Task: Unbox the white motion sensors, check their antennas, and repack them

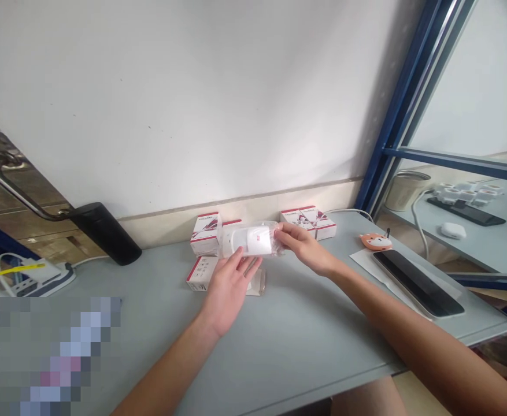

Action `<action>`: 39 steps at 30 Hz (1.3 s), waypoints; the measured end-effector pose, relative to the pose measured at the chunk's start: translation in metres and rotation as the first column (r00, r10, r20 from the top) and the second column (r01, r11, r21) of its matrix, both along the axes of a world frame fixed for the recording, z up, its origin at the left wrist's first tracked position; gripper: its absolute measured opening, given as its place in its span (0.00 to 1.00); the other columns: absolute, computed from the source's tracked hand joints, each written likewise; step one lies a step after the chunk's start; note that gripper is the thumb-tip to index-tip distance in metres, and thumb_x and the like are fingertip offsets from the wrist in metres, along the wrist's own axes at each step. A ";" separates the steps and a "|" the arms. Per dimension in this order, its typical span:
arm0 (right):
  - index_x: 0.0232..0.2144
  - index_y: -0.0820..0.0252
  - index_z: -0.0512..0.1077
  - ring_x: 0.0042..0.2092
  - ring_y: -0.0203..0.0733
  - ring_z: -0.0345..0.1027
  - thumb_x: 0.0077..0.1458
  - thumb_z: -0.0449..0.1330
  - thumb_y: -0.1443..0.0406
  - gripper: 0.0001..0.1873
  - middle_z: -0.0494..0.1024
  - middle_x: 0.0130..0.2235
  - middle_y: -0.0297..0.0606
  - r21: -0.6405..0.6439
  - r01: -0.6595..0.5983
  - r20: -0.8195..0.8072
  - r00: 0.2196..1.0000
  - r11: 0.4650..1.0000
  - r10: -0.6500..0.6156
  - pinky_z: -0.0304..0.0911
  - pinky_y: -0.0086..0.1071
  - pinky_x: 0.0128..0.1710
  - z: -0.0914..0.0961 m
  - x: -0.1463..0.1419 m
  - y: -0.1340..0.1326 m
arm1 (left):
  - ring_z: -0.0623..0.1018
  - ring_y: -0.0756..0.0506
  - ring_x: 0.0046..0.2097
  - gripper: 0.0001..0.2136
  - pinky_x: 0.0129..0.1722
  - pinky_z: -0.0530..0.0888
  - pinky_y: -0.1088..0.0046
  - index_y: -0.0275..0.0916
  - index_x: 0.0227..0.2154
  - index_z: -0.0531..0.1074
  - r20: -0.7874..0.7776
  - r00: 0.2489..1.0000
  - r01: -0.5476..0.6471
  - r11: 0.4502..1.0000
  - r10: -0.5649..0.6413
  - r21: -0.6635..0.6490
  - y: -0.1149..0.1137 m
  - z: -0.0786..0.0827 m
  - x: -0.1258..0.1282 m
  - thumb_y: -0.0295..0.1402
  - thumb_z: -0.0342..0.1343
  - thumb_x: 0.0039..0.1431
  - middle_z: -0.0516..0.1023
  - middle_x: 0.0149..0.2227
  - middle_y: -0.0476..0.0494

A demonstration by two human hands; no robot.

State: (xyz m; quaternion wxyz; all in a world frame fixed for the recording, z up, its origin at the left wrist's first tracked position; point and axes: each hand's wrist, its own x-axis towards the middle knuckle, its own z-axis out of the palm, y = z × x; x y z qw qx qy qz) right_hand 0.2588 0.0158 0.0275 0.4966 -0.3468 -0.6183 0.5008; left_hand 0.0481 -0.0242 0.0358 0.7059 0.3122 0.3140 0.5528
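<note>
A white item in a clear plastic bag (258, 238), with a white label and small red print, is held above the table. My right hand (299, 242) pinches the bag's right end between thumb and fingers. At its lower left edge is my left hand (227, 292), fingers spread and touching the bag; whether they bear its weight I cannot tell. Below and behind that hand lies a white and red box (199, 274), its right end seemingly open. Another white and red box (205, 234) stands behind it, partly covering a further one.
More white and red boxes (309, 221) sit by the wall at right. A black cylinder (106, 231) stands at left, near a power strip (40, 280). A phone (418, 283) and an orange animal-face gadget (374, 241) lie at right, beside a mirror (465, 173).
</note>
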 end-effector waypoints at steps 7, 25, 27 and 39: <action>0.41 0.58 0.74 0.35 0.38 0.67 0.58 0.69 0.50 0.20 0.76 0.32 0.34 -0.183 0.019 -0.142 0.989 0.983 -0.046 0.64 0.36 0.41 -0.002 -0.005 0.000 | 0.75 0.41 0.65 0.32 0.70 0.70 0.55 0.51 0.67 0.63 -0.197 0.980 0.020 0.978 0.022 0.206 0.008 -0.012 -0.006 0.32 0.67 0.63 0.79 0.59 0.43; 0.40 0.60 0.82 0.45 0.42 0.73 0.58 0.71 0.49 0.20 0.81 0.45 0.43 -0.229 -0.174 -0.344 0.935 0.958 0.087 0.69 0.38 0.51 0.002 0.002 0.003 | 0.80 0.43 0.59 0.43 0.65 0.74 0.57 0.58 0.69 0.56 -0.290 0.949 -0.052 0.971 0.121 0.234 0.018 -0.008 -0.014 0.33 0.72 0.55 0.81 0.58 0.46; 0.42 0.59 0.82 0.44 0.42 0.73 0.54 0.74 0.51 0.20 0.82 0.42 0.41 -0.215 -0.137 -0.345 0.937 0.967 0.056 0.69 0.39 0.51 0.001 0.001 0.003 | 0.80 0.42 0.59 0.42 0.64 0.74 0.56 0.57 0.68 0.57 -0.306 0.944 -0.053 0.971 0.125 0.232 0.018 -0.009 -0.014 0.33 0.72 0.55 0.80 0.58 0.45; 0.34 0.56 0.76 0.37 0.41 0.71 0.59 0.69 0.51 0.15 0.78 0.36 0.36 0.123 0.199 -0.090 0.978 0.972 -0.188 0.68 0.38 0.41 -0.002 -0.009 -0.004 | 0.80 0.36 0.57 0.34 0.55 0.78 0.61 0.51 0.63 0.67 -0.583 0.767 0.003 0.908 0.267 0.420 0.016 -0.008 -0.015 0.43 0.72 0.54 0.75 0.62 0.40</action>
